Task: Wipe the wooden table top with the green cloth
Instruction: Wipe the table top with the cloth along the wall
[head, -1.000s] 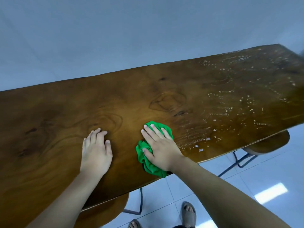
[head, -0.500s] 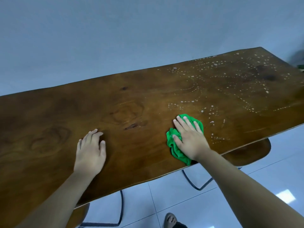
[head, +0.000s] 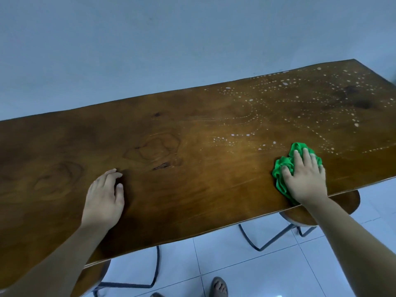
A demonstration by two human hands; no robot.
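A long brown wooden table top point(head: 192, 129) runs across the view. My right hand point(head: 305, 179) presses flat on a bunched green cloth point(head: 282, 166) near the table's front edge, at the right. My left hand point(head: 105, 198) rests palm down on the bare wood to the left, fingers slightly apart, holding nothing. White droplets point(head: 300, 103) speckle the far right part of the top, beyond the cloth.
Two round wooden stools with dark metal legs stand under the front edge, one below my right wrist point(head: 304, 215) and one at the lower left point(head: 94, 275). A pale wall point(head: 171, 39) rises behind the table. White floor tiles point(head: 246, 264) and my sandalled foot point(head: 219, 287) show below.
My right hand has slid the green cloth to the right along the front edge, towards the droplets. My left hand has stayed flat on the wood.
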